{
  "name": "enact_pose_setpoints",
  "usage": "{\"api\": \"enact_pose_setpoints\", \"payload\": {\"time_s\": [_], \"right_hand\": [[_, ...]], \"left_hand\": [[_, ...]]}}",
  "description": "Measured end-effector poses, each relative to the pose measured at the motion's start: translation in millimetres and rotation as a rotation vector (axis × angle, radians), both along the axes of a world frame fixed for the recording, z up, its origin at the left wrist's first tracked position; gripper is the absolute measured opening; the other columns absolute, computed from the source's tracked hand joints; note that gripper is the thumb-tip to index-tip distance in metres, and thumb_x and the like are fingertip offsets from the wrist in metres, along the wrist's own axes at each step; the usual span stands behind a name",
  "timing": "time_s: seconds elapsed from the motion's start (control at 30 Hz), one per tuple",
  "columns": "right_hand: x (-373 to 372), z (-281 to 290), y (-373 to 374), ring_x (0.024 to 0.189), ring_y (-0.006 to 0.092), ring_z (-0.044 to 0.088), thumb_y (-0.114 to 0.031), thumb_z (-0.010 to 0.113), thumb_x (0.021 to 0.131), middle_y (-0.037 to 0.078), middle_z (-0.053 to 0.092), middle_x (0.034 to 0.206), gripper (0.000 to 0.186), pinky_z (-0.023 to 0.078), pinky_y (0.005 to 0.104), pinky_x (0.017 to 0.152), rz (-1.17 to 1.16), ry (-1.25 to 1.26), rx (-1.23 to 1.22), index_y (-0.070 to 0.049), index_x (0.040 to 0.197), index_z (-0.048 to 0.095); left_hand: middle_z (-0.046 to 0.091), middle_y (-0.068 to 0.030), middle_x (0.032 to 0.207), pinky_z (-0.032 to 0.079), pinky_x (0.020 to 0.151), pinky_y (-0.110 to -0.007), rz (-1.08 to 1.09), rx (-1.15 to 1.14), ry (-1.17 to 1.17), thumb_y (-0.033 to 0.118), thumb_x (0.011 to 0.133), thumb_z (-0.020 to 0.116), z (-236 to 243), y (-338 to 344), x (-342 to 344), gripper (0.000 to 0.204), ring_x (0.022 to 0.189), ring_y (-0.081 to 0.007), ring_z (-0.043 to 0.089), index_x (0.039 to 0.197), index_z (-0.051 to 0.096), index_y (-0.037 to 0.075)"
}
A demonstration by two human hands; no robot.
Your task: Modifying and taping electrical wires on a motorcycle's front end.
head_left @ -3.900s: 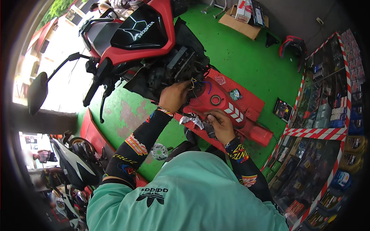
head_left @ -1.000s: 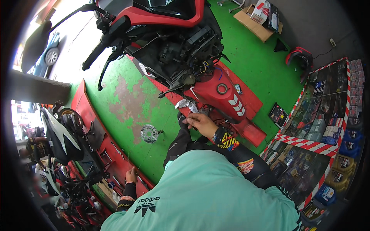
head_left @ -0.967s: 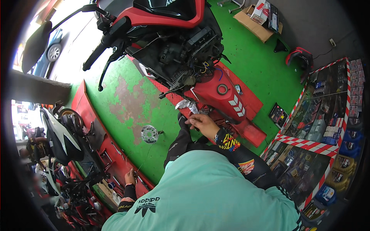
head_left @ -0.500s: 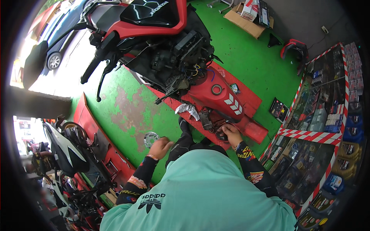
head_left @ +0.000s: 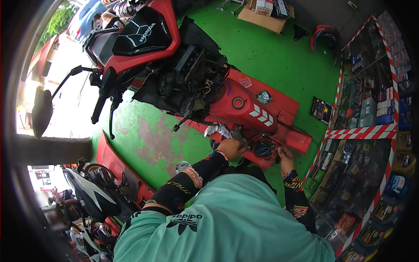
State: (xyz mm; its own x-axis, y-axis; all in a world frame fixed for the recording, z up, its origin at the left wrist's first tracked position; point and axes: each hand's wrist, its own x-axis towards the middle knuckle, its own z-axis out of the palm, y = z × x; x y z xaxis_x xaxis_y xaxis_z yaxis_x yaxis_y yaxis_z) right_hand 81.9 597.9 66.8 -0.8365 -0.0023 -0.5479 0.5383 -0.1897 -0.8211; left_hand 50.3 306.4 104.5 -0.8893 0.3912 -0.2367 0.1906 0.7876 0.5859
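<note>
My left hand reaches in from the left, its fingers curled onto a dark grey boxy part beside the red motorcycle fairing. Just right of that part lies a round dark piece with cable-like strands around it. At its right side my right hand has thumb and fingers pinched together; what sits between them is too small to make out. A crumpled whitish cloth rests left of the boxy part. The long red fairing with white chevrons and a round ring lies beyond both hands.
The partly stripped red-and-black motorcycle stands at upper left. A silver disc is on the green floor by my left forearm. Glass cases with striped tape line the right. A flat dark box leans by them; a cardboard box is farther back.
My left hand has moved right, from near the silver disc to the boxy part. My right hand has shifted slightly right, past the round dark piece. The whole view has turned a little.
</note>
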Motion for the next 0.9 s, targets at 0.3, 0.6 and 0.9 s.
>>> {"api": "enact_pose_setpoints", "payload": {"time_s": [0.3, 0.6, 0.9], "right_hand": [[-25, 40, -44, 0.074, 0.0109, 0.062, -0.022, 0.056, 0.107, 0.004, 0.071, 0.096, 0.024, 0.053, 0.0268, 0.068, 0.063, 0.107, -0.044, -0.003, 0.118, 0.066], [-105, 119, -174, 0.082, 0.008, 0.06, -0.015, 0.056, 0.107, 0.003, 0.07, 0.1, 0.024, 0.05, 0.025, 0.075, 0.28, 0.469, -0.24, 0.001, 0.121, 0.067], [-144, 128, -261, 0.085, 0.0094, 0.064, -0.003, 0.063, 0.1, 0.004, 0.069, 0.091, 0.033, 0.051, 0.0254, 0.078, 0.186, 0.378, -0.301, 0.002, 0.133, 0.06]], "left_hand": [[0.074, -0.0163, 0.098, 0.057, 0.077, -0.041, 0.268, 0.301, 0.057, 0.017, 0.094, 0.068, 89, -41, -19, 0.022, 0.09, -0.0311, 0.074, 0.111, 0.073, 0.003], [0.071, -0.0171, 0.117, 0.057, 0.084, -0.044, 0.261, -0.086, 0.702, 0.017, 0.095, 0.064, 149, -124, -104, 0.029, 0.103, -0.0361, 0.07, 0.121, 0.069, 0.007], [0.075, -0.018, 0.099, 0.057, 0.078, -0.044, 0.333, 0.044, 0.389, 0.019, 0.096, 0.064, 140, -133, -125, 0.025, 0.09, -0.0377, 0.073, 0.117, 0.072, 0.007]]}}
